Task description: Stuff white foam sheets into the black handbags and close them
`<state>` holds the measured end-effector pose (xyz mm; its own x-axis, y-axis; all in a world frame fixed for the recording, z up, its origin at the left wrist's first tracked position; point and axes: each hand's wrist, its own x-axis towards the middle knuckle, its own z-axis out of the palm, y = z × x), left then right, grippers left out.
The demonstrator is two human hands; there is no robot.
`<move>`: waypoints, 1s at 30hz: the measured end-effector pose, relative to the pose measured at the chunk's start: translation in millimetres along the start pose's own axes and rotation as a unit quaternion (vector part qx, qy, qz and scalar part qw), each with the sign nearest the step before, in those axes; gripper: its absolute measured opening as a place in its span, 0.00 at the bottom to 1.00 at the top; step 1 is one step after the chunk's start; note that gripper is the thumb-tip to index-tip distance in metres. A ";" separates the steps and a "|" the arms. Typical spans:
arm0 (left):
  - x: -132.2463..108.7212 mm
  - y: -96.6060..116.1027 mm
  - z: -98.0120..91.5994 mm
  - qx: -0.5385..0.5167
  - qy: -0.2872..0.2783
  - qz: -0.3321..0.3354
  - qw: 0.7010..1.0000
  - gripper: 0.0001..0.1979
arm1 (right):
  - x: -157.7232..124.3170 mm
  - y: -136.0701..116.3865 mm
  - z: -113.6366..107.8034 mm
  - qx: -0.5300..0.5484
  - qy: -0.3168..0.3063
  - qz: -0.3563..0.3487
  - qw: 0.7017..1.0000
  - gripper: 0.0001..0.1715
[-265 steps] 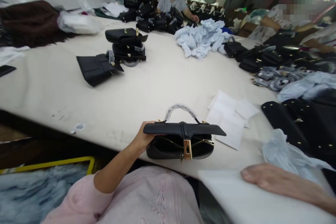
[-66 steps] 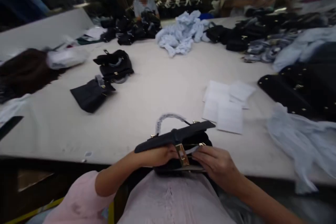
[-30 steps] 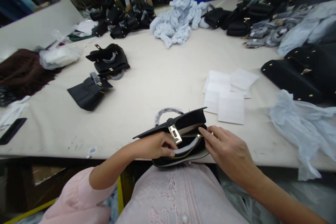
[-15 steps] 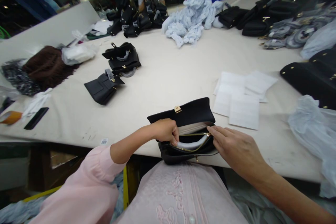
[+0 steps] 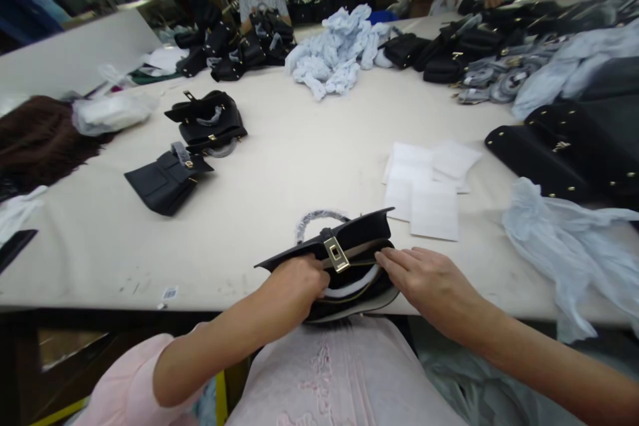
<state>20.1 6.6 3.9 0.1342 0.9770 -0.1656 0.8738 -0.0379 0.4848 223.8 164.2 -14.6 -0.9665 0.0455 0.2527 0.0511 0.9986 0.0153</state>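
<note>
A black handbag (image 5: 357, 221) sits at the table's front edge, close to my body. Its flap is up, a gold clasp (image 5: 336, 254) hangs at the flap's middle, and a plastic-wrapped handle (image 5: 319, 215) stands behind. Inside the mouth, a white curved piece (image 5: 352, 289) lies along the zip. My left hand (image 5: 299, 285) is curled at the left end of the mouth, closed on the bag there, its fingertips hidden inside. With fingers and thumb pinched, my right hand (image 5: 417, 274) grips the right end of the opening.
White sheets (image 5: 433, 210) lie right of the bag, crumpled plastic (image 5: 554, 246) beyond them. Two black bags (image 5: 212, 123) (image 5: 170, 180) stand to the left. Further back are a pale blue plastic heap (image 5: 332, 53) and piled black bags (image 5: 564, 143). A person (image 5: 262, 3) works across the table.
The flap has tipped toward me, so its clasp now hangs over the mouth and the wrapped handle shows behind. My left hand reaches deeper into the opening. The view has turned slightly right.
</note>
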 end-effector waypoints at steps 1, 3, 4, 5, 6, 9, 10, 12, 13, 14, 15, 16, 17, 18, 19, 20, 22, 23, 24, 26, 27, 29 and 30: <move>2.5 -0.2 -1.9 -0.035 0.021 -0.005 0.999 0.12 | -0.3 3.7 0.9 0.023 -0.003 0.005 1.000 0.16; 14.4 1.8 -0.7 -0.104 0.074 -0.020 0.992 0.12 | -1.2 11.1 7.4 0.081 0.018 0.021 0.996 0.13; 23.5 3.8 2.7 -0.133 0.101 -0.031 0.985 0.11 | -1.5 14.1 12.3 0.113 0.040 0.033 0.992 0.12; 34.1 6.0 7.9 -0.159 0.123 -0.042 0.979 0.12 | -1.5 16.5 17.7 0.149 0.065 0.047 0.986 0.11; 45.6 8.3 14.1 -0.180 0.138 -0.050 0.973 0.17 | -1.3 18.0 23.1 0.188 0.087 0.063 0.976 0.10; 77.6 14.5 33.8 -0.212 0.155 -0.026 0.964 0.23 | -1.8 18.7 34.8 0.292 0.135 0.128 0.938 0.08; 85.5 16.2 38.9 -0.212 0.161 -0.007 0.964 0.20 | -3.1 18.3 36.6 0.317 0.145 0.150 0.925 0.07; 95.2 19.1 45.9 -0.208 0.178 0.024 0.961 0.11 | -7.9 17.2 37.5 0.354 0.150 0.188 0.904 0.06; 97.3 20.1 48.0 -0.210 0.191 0.033 0.958 0.09 | -11.0 16.5 37.0 0.371 0.145 0.201 0.895 0.07; 98.0 20.7 49.5 -0.214 0.203 0.037 0.955 0.07 | -14.2 15.6 36.1 0.385 0.138 0.212 0.888 0.08; 97.7 20.9 50.4 -0.216 0.217 0.039 0.951 0.05 | -17.1 14.4 35.2 0.391 0.131 0.221 0.884 0.10; 96.7 20.6 51.0 -0.215 0.230 0.041 0.948 0.06 | -19.4 12.8 34.6 0.388 0.126 0.225 0.885 0.11; 95.3 20.1 51.3 -0.211 0.243 0.042 0.946 0.07 | -20.7 10.8 34.2 0.373 0.122 0.227 0.891 0.13; 93.8 19.4 51.3 -0.205 0.253 0.041 0.945 0.08 | -21.0 8.7 34.3 0.350 0.117 0.229 0.901 0.15; 92.2 18.7 51.2 -0.196 0.261 0.036 0.944 0.08 | -20.0 6.7 34.6 0.321 0.108 0.231 0.912 0.16; 90.5 18.2 51.1 -0.186 0.266 0.027 0.945 0.09 | -17.9 5.0 35.1 0.293 0.093 0.235 0.922 0.16; 86.8 17.9 51.0 -0.158 0.270 0.007 0.950 0.10 | -11.0 4.0 35.6 0.252 0.050 0.249 0.934 0.18; 84.7 18.0 51.4 -0.136 0.269 -0.001 0.953 0.10 | -6.9 4.9 35.1 0.242 0.026 0.255 0.936 0.19; 82.1 18.3 52.3 -0.111 0.268 -0.006 0.957 0.10 | -2.9 6.6 34.1 0.240 0.001 0.259 0.936 0.21; 75.4 18.5 55.6 -0.061 0.268 -0.010 0.962 0.10 | 3.5 11.5 30.3 0.252 -0.038 0.259 0.932 0.22; 70.9 18.2 57.7 -0.041 0.270 -0.008 0.962 0.11 | 5.3 13.8 27.7 0.266 -0.050 0.258 0.928 0.21; 59.2 16.7 61.3 -0.018 0.279 -0.001 0.960 0.11 | 5.1 16.0 22.3 0.298 -0.064 0.245 0.921 0.19; 52.2 15.6 62.1 -0.012 0.277 0.000 0.961 0.10 | 3.3 15.4 19.8 0.309 -0.068 0.235 0.919 0.19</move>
<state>69.7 44.0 -50.6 -0.1417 0.9389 0.3138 0.8615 -0.0391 0.5062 216.4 180.2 -32.7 -0.8988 0.4371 -0.0325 0.3586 0.6908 -0.6278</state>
